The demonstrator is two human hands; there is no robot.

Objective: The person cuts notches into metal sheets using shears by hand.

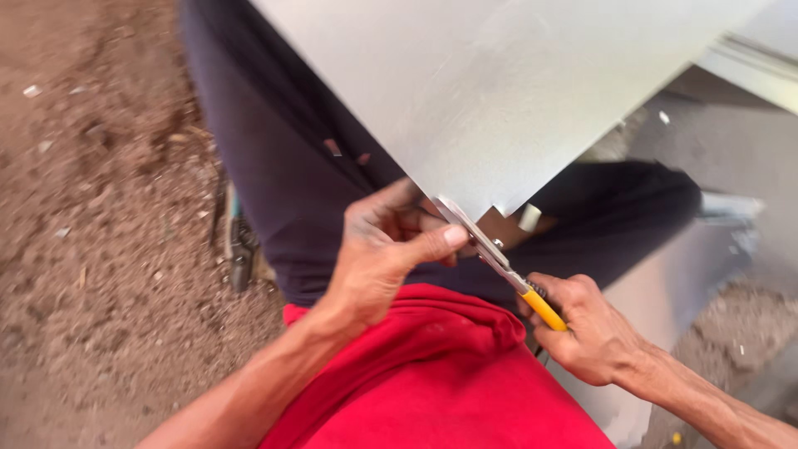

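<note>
Tin snips (499, 262) with yellow handles, gripped in the right hand (586, 328), fingers curled tight round the handles, blades set against the lower corner of a grey metal sheet (499, 91) lying across the lap. Left hand (378, 254) steadies that corner, thumb extended along the edge. Pliers (241, 245) lie on the dirt floor (100, 249) beside the leg.

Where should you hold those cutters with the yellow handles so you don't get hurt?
Probably by the yellow handles, coming from the end nearest the body, as the right hand does. The snips point up and away into the corner of the metal sheet, so blades and the sheet's edges sit at the far end. The left hand rests beside the blades.
</note>
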